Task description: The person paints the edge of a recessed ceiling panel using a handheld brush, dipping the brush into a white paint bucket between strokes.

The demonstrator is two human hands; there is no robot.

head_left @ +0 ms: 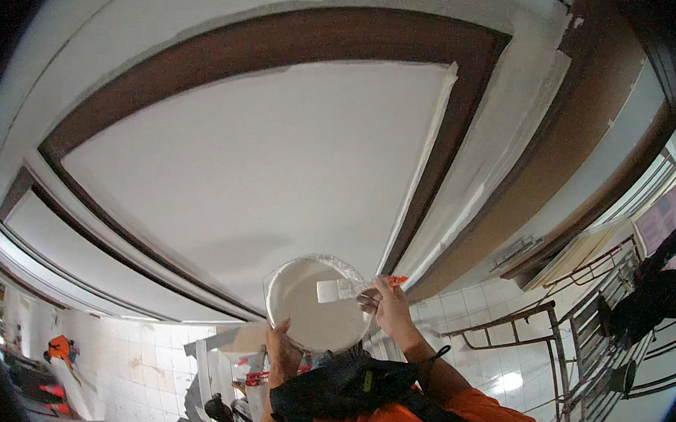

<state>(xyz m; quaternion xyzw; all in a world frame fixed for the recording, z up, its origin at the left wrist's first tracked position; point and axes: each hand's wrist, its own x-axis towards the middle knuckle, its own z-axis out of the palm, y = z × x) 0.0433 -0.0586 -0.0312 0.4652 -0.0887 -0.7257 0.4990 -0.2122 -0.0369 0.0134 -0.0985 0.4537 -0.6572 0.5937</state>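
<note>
A round bucket of white paint (297,313) is in front of my chest, its rim crusted with dried paint. My left hand (284,352) is closed on the bucket's left side and steadies it. Over the bucket's right part lies a flat paintbrush (335,290), its wide head coated white and its handle end reddish orange. My right hand (390,307) grips the brush by the handle, fingers closed, just at the right of the rim. Past the bucket stretches a large white panel (255,162) bordered by a dark brown frame (301,39).
Metal scaffold frames (514,328) stand at the lower right beside a dark-clad figure (662,289). Far below is the white tiled floor (146,349). A person in orange (63,349) is at the far left, and another person (229,416) is below me. A brown beam (504,198) runs along the right.
</note>
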